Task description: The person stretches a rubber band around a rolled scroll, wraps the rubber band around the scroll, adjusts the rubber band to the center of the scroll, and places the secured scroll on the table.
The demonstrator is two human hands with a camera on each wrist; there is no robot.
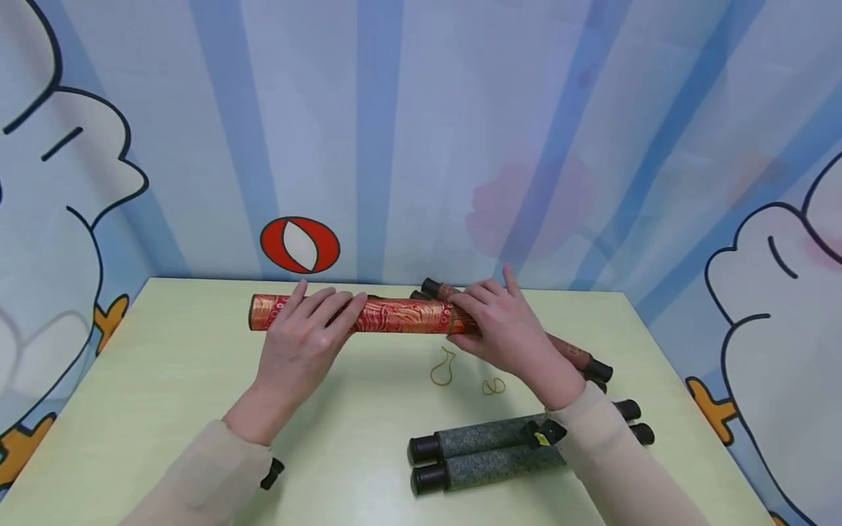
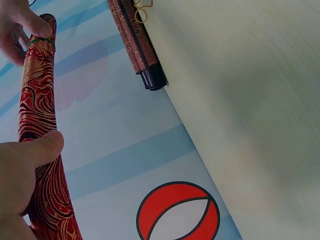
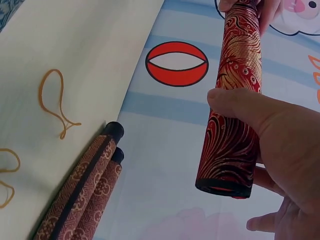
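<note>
A red-and-gold patterned roll (image 1: pixel 404 315) is held level near the back of the table. My left hand (image 1: pixel 302 336) grips it toward its left end, fingers over the top; in the left wrist view the thumb (image 2: pixel 47 147) lies across it. My right hand (image 1: pixel 503 329) grips the right end, and a thin band (image 1: pixel 451 319) circles the roll beside those fingers. The right wrist view shows the thumb (image 3: pixel 225 100) over the roll (image 3: pixel 232 145), with the round, dark-rimmed end facing the camera. The fingers behind the roll are partly hidden.
Brown patterned scrolls (image 1: pixel 575 353) with black end knobs lie partly under my right hand. Two grey scrolls (image 1: pixel 493 467) lie nearer, at the front right. Loose rubber bands (image 1: pixel 443 367) rest on the pale table (image 1: pixel 368 438). A printed curtain (image 1: pixel 421 146) hangs behind.
</note>
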